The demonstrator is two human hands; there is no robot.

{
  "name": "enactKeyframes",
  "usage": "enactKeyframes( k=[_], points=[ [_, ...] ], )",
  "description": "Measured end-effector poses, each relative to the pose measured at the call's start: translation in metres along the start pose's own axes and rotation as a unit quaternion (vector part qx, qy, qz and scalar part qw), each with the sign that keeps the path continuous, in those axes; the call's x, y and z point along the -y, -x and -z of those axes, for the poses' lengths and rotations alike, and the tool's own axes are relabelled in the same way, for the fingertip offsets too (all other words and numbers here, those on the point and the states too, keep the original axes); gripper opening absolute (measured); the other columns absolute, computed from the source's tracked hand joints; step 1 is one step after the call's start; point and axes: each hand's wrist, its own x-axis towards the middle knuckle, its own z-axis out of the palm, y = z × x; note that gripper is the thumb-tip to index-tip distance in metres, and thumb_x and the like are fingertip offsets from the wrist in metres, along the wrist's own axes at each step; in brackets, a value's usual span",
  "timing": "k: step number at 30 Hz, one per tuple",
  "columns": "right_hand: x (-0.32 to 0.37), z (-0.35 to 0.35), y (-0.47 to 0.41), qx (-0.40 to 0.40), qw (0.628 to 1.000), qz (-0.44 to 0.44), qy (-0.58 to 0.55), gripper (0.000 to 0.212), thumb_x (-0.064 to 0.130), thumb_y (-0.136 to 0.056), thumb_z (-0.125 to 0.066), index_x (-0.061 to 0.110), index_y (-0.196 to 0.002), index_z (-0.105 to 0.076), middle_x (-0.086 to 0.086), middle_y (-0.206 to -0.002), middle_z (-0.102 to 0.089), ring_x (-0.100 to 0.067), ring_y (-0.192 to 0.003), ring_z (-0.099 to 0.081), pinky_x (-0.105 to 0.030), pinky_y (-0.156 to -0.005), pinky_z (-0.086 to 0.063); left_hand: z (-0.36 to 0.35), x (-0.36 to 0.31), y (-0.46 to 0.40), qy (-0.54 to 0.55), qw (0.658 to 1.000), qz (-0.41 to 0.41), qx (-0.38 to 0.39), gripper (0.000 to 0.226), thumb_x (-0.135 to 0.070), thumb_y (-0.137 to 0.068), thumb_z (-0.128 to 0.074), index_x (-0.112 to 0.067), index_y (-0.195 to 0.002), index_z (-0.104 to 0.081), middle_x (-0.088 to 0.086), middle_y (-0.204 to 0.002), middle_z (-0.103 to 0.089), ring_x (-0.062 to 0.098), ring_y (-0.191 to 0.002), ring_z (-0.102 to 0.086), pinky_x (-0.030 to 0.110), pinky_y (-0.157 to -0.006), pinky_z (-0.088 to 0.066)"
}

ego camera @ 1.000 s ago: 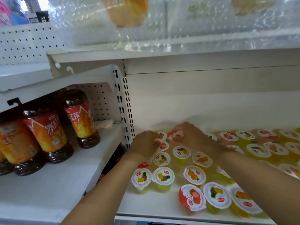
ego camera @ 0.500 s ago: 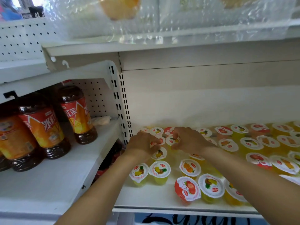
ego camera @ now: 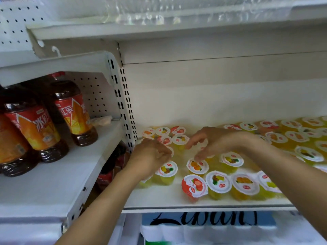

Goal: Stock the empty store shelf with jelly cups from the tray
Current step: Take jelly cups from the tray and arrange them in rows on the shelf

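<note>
2 hands over shelf (ego camera: pixel 168 200) | left hand (ego camera: pixel 150 157) curled, grip unclear, pineapple jelly cup (ego camera: pixel 166 171) just below | right hand (ego camera: pixel 214 141) spread, fingertip touching orange jelly cup (ego camera: pixel 197 166) | round foil-lidded translucent cups

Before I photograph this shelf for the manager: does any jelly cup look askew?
Yes. The strawberry jelly cup at the front edge of the shelf sits tilted, its red lid slanting and crumpled-looking, while neighbours like the pineapple cup sit flat. Nothing looks spilled.
</note>
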Motion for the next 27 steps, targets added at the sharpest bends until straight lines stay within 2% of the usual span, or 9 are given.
enactKeyframes(
  k=[3, 6, 9, 13, 18, 21, 24, 27],
  points=[
    [0.009, -0.007, 0.013, 0.032, 0.997, -0.015, 0.075, 0.05, 0.042, -0.072, -0.078, 0.055, -0.116, -0.056, 0.015, -0.129, -0.041, -0.01, -0.116, -0.046, -0.028, -0.097, -0.042, -0.002, 0.002, 0.004, -0.019, 1.0, -0.004, 0.0, 0.017, -0.039, -0.088, -0.063, -0.035, -0.1, -0.074, -0.012, -0.114, -0.067, 0.014, -0.11, -0.053, 0.034, -0.095, -0.043],
    [0.013, -0.015, 0.015, 0.018, 0.992, -0.01, 0.124, 0.052, 0.043, -0.073, -0.077, 0.053, -0.119, -0.053, 0.014, -0.124, -0.044, -0.012, -0.111, -0.047, -0.028, -0.092, -0.045, -0.005, 0.004, 0.003, -0.03, 1.0, -0.006, 0.008, 0.019, -0.041, -0.088, -0.061, -0.036, -0.103, -0.072, -0.014, -0.119, -0.066, 0.014, -0.115, -0.052, 0.035, -0.096, -0.043],
    [0.014, -0.023, 0.007, -0.042, 0.987, 0.006, 0.154, 0.046, 0.046, -0.075, -0.072, 0.047, -0.118, -0.056, 0.012, -0.117, -0.048, -0.012, -0.107, -0.046, -0.026, -0.086, -0.041, -0.007, 0.005, 0.006, -0.018, 1.0, 0.0, 0.011, 0.021, -0.041, -0.088, -0.061, -0.037, -0.106, -0.072, -0.015, -0.121, -0.064, 0.013, -0.116, -0.053, 0.037, -0.097, -0.044],
    [0.013, -0.04, -0.009, -0.132, 0.982, -0.012, 0.136, 0.035, 0.05, -0.079, -0.065, 0.04, -0.112, -0.057, 0.005, -0.106, -0.047, -0.018, -0.104, -0.046, -0.027, -0.077, -0.033, -0.009, 0.005, 0.008, -0.012, 1.0, 0.009, 0.007, 0.021, -0.039, -0.089, -0.061, -0.037, -0.107, -0.071, -0.017, -0.122, -0.063, 0.01, -0.117, -0.052, 0.034, -0.1, -0.042],
    [0.018, -0.047, -0.02, -0.176, 0.973, -0.033, 0.149, 0.033, 0.049, -0.086, -0.059, 0.03, -0.114, -0.057, -0.002, -0.116, -0.051, -0.022, -0.111, -0.042, -0.028, -0.079, -0.029, -0.007, 0.002, 0.009, -0.016, 1.0, 0.006, 0.006, 0.022, -0.037, -0.09, -0.061, -0.034, -0.11, -0.071, -0.016, -0.123, -0.063, 0.009, -0.117, -0.052, 0.027, -0.098, -0.041],
    [0.017, -0.05, -0.021, -0.186, 0.967, -0.019, 0.171, 0.032, 0.049, -0.09, -0.055, 0.028, -0.113, -0.057, 0.001, -0.12, -0.056, -0.02, -0.113, -0.042, -0.029, -0.081, -0.028, -0.006, 0.002, 0.009, -0.012, 1.0, 0.002, 0.006, 0.023, -0.036, -0.091, -0.061, -0.033, -0.11, -0.071, -0.014, -0.124, -0.064, 0.01, -0.117, -0.053, 0.028, -0.099, -0.043],
    [0.015, -0.051, -0.015, -0.205, 0.962, -0.002, 0.178, 0.032, 0.052, -0.09, -0.053, 0.033, -0.114, -0.059, 0.003, -0.125, -0.055, -0.018, -0.117, -0.043, -0.034, -0.095, -0.031, -0.007, 0.0, 0.012, -0.004, 1.0, -0.011, 0.0, 0.025, -0.035, -0.091, -0.06, -0.029, -0.113, -0.071, -0.011, -0.126, -0.064, 0.012, -0.118, -0.055, 0.031, -0.099, -0.044],
    [0.012, -0.046, 0.006, -0.202, 0.974, 0.034, 0.1, 0.034, 0.061, -0.083, -0.058, 0.042, -0.111, -0.064, 0.013, -0.121, -0.057, -0.012, -0.116, -0.046, -0.036, -0.103, -0.033, -0.01, -0.002, 0.022, 0.0, 0.999, -0.044, -0.031, 0.027, -0.04, -0.088, -0.058, -0.031, -0.109, -0.072, -0.011, -0.12, -0.067, 0.015, -0.114, -0.057, 0.038, -0.096, -0.045]
  ],
)
